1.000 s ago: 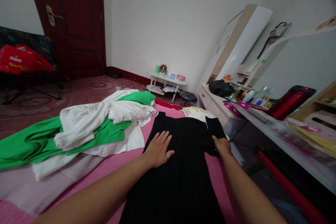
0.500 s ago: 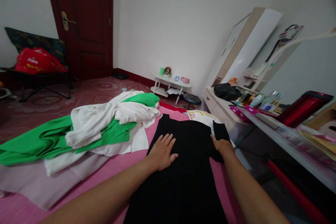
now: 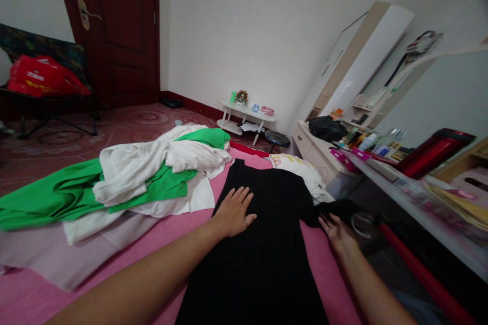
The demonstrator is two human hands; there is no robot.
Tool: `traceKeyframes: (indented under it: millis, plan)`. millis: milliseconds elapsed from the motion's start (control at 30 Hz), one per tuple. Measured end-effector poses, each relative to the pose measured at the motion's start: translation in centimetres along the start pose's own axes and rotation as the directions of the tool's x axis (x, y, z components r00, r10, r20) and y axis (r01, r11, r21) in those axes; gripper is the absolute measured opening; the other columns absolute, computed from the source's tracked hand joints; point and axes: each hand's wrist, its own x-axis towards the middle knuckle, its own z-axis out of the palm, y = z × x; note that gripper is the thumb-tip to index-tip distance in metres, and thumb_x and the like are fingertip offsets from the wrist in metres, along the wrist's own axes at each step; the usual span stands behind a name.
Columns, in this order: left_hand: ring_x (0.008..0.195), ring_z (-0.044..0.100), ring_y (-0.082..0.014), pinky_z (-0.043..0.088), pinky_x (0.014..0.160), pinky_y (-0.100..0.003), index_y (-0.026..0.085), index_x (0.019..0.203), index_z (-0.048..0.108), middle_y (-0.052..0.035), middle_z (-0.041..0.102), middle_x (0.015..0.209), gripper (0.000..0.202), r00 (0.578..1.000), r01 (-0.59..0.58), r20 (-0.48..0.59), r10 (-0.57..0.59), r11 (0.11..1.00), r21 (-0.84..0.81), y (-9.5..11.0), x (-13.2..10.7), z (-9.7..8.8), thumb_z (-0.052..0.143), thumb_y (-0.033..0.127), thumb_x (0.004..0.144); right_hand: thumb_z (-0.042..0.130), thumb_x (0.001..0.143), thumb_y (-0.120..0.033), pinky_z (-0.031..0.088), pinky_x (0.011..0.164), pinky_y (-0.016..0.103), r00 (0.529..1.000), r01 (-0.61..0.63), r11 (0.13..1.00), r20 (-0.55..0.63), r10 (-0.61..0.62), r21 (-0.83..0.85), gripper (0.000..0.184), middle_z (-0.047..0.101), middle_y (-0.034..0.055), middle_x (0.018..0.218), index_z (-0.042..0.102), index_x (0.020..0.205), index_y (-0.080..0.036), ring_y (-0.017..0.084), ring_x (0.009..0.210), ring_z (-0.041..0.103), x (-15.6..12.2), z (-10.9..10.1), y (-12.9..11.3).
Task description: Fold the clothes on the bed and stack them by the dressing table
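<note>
A black top [image 3: 267,264] lies spread out on the pink bed cover [image 3: 318,259], its upper end away from me. My left hand [image 3: 235,212] rests flat on the upper left of the fabric, fingers stretched out. At the right edge, my right hand [image 3: 337,231] touches the top's sleeve [image 3: 335,209], with the fingers extended and somewhat apart. That sleeve reaches out to the right, past the bed's edge. Left of the top is a loose heap of clothes, with a white garment [image 3: 129,167] over a green one [image 3: 57,193] and a pale mauve cloth [image 3: 87,259] beneath.
Beyond the top lies a white printed cloth [image 3: 297,165]. To the right stand a dresser [image 3: 305,142] with bottles and a black bag [image 3: 328,128], and a shelf holding a red cylinder [image 3: 434,153]. Further off are a small white table [image 3: 247,110], a stool [image 3: 277,138] and a folding chair with a red bag [image 3: 43,76].
My right hand has moved right and toward me, and the sleeve that was folded up near the shoulder now stretches out sideways. My left hand stays on the top. The view has shifted slightly.
</note>
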Motion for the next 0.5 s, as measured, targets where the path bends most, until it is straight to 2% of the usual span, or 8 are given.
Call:
traceKeyframes:
  millis: [67,100,167,200,267,333,433,500]
  plan:
    - [0.140,0.025,-0.0289,0.018,0.114,-0.047,0.015,0.144,0.037,-0.0124,0.032,0.151,0.065,1.000,-0.002,-0.006,0.002,1.000,-0.009,0.0,0.0,0.0,0.037,0.054,0.092,0.054,0.068,-0.018,0.055,0.083,0.038,0.995,-0.060,0.975,0.091,0.041,0.213,0.012,0.065,0.0040,0.088,0.053,0.079,-0.020,0.017,0.084,0.067,-1.8,-1.0,-0.9]
    - [0.140,0.026,-0.0289,0.018,0.114,-0.047,0.015,0.143,0.038,-0.0124,0.032,0.151,0.064,1.000,-0.004,-0.011,0.004,1.000,-0.015,0.0,0.0,0.0,0.037,0.053,0.092,0.052,0.069,-0.019,0.055,0.085,0.038,0.987,-0.105,0.934,0.150,0.056,0.341,0.014,0.065,0.0058,0.093,0.055,0.083,-0.019,0.018,0.088,0.066,-2.7,-1.6,-1.4]
    - [0.139,0.027,-0.0287,0.019,0.114,-0.047,0.015,0.142,0.040,-0.0127,0.034,0.150,0.063,1.000,-0.010,-0.022,0.009,0.999,-0.032,-0.1,-0.1,-0.1,0.040,0.052,0.092,0.047,0.071,-0.022,0.054,0.087,0.041,0.972,-0.175,0.807,0.228,0.052,0.564,0.023,0.065,0.0081,0.104,0.058,0.092,-0.020,0.020,0.097,0.063,-4.3,-2.6,-2.6]
    - [0.139,0.029,-0.0286,0.020,0.114,-0.046,0.015,0.142,0.041,-0.0130,0.035,0.149,0.062,1.000,-0.013,-0.026,0.012,0.999,-0.043,-0.1,-0.1,-0.1,0.041,0.051,0.091,0.045,0.073,-0.024,0.053,0.087,0.045,0.974,-0.176,0.754,0.223,0.040,0.633,0.026,0.065,0.0081,0.108,0.059,0.095,-0.020,0.021,0.101,0.062,-4.9,-3.0,-3.0]
    - [0.137,0.032,-0.0285,0.022,0.114,-0.046,0.015,0.140,0.044,-0.0135,0.038,0.148,0.060,0.999,-0.020,-0.040,0.017,0.997,-0.071,-0.2,-0.1,-0.3,0.046,0.047,0.090,0.040,0.078,-0.028,0.050,0.090,0.049,0.988,-0.126,0.724,0.150,0.032,0.678,0.030,0.065,0.0067,0.112,0.062,0.098,-0.022,0.023,0.104,0.061,-5.8,-3.4,-3.6]
    - [0.135,0.036,-0.0288,0.024,0.113,-0.046,0.014,0.137,0.048,-0.0140,0.043,0.145,0.057,0.998,-0.024,-0.060,0.018,0.994,-0.105,-0.3,-0.1,-0.5,0.050,0.044,0.088,0.037,0.081,-0.028,0.047,0.094,0.049,0.997,-0.081,0.735,0.045,0.068,0.673,0.030,0.066,0.0052,0.110,0.064,0.096,-0.023,0.022,0.106,0.061,-6.0,-3.4,-3.6]
    - [0.129,0.044,-0.0287,0.028,0.111,-0.046,0.013,0.130,0.055,-0.0145,0.051,0.138,0.050,0.995,-0.034,-0.104,0.014,0.980,-0.194,-0.5,0.0,-0.8,0.055,0.037,0.086,0.036,0.082,-0.024,0.046,0.095,0.047,0.980,-0.084,0.794,-0.094,0.175,0.602,0.030,0.067,0.0044,0.106,0.063,0.096,-0.024,0.020,0.104,0.062,-5.7,-2.7,-3.0]
    - [0.123,0.050,-0.0264,0.033,0.108,-0.042,0.015,0.124,0.060,-0.0127,0.058,0.130,0.042,0.991,-0.047,-0.136,0.011,0.963,-0.264,-0.5,0.0,-1.1,0.055,0.033,0.087,0.037,0.080,-0.021,0.049,0.090,0.047,0.972,-0.115,0.843,-0.117,0.206,0.526,0.029,0.067,0.0048,0.102,0.060,0.097,-0.024,0.019,0.097,0.064,-5.3,-2.1,-2.8]
